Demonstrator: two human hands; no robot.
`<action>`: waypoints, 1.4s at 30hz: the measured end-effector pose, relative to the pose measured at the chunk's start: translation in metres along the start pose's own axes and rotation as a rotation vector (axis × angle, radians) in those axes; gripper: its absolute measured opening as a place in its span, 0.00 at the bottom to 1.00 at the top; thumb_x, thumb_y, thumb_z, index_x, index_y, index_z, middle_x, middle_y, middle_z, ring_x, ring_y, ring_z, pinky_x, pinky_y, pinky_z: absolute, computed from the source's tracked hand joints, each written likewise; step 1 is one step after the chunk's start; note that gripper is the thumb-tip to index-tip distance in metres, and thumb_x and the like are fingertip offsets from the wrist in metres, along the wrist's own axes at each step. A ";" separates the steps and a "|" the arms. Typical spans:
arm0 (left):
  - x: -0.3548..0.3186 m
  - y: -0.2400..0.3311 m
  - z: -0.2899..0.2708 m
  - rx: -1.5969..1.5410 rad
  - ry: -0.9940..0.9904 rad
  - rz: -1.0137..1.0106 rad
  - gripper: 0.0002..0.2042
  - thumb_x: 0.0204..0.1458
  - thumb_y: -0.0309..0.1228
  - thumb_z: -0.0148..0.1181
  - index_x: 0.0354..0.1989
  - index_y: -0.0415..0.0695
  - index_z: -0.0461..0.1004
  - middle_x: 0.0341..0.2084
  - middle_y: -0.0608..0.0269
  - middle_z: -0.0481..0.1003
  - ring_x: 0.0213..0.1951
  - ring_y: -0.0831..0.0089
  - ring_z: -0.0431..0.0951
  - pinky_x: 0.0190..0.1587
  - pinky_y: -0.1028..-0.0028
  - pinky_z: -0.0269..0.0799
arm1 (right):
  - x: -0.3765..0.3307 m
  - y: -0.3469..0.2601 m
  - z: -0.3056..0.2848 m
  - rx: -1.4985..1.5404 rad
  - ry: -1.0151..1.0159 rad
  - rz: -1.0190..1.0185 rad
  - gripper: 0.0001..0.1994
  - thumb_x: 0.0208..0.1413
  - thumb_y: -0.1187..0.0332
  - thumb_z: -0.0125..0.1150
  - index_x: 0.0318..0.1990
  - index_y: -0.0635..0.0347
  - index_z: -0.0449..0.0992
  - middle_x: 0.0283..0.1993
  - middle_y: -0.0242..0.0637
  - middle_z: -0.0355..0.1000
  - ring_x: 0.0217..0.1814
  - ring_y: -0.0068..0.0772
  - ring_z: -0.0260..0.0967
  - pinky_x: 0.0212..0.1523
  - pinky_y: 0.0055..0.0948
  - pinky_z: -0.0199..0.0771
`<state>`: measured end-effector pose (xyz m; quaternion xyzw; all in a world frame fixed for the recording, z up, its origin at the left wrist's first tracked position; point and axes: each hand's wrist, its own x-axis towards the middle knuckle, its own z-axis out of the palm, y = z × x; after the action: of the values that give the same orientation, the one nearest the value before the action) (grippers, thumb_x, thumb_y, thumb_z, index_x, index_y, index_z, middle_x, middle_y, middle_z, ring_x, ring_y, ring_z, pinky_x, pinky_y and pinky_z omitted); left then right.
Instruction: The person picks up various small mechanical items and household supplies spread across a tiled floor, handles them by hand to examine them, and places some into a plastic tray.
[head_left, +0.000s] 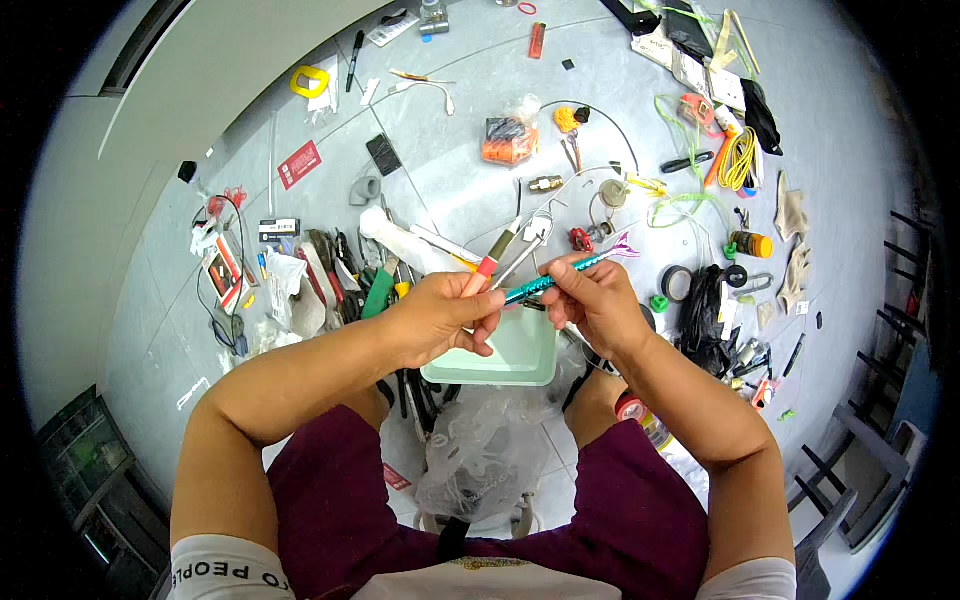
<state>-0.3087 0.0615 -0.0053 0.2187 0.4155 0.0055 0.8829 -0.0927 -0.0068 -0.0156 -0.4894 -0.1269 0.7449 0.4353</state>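
Person seated on a grey tiled floor strewn with small tools and cords. Left hand closed around a red-and-tan handled tool plus a thin metal piece, both pointing up and away. Right hand pinches a teal pen with a pink fin-shaped end, held slantwise, its lower tip meeting the left fingers. Pale green tray lies just below both hands, over a crumpled clear plastic bag.

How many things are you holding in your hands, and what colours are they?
Red-tipped pen in the left hand: 1
Silvery pen in the left hand: 1
Teal pen with a pink fishtail end in the right hand: 1
Total: 3
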 end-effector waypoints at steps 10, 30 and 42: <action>0.014 0.001 0.025 0.481 0.165 0.400 0.10 0.56 0.31 0.54 0.39 0.36 0.70 0.25 0.66 0.72 0.25 0.81 0.72 0.28 0.78 0.73 | -0.007 -0.007 0.001 0.152 0.095 0.000 0.11 0.57 0.62 0.56 0.32 0.62 0.74 0.25 0.35 0.73 0.21 0.23 0.69 0.24 0.20 0.71; 0.085 -0.019 0.114 0.051 -0.175 -0.230 0.16 0.58 0.38 0.47 0.50 0.42 0.66 0.42 0.56 0.74 0.41 0.66 0.76 0.36 0.69 0.74 | -0.130 0.029 -0.175 0.515 0.857 -0.387 0.11 0.55 0.60 0.58 0.30 0.58 0.73 0.15 0.27 0.60 0.13 0.19 0.53 0.15 0.17 0.53; 0.089 -0.024 0.098 -0.170 -0.196 -0.350 0.15 0.56 0.38 0.51 0.46 0.41 0.69 0.32 0.60 0.74 0.36 0.67 0.77 0.32 0.71 0.75 | -0.142 0.039 -0.211 0.465 0.953 -0.303 0.09 0.54 0.63 0.56 0.33 0.59 0.72 0.23 0.27 0.65 0.17 0.18 0.59 0.16 0.17 0.59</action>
<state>-0.1824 0.0198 -0.0246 0.0675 0.3575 -0.1343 0.9217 0.0840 -0.1898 -0.0550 -0.6398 0.1830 0.3780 0.6436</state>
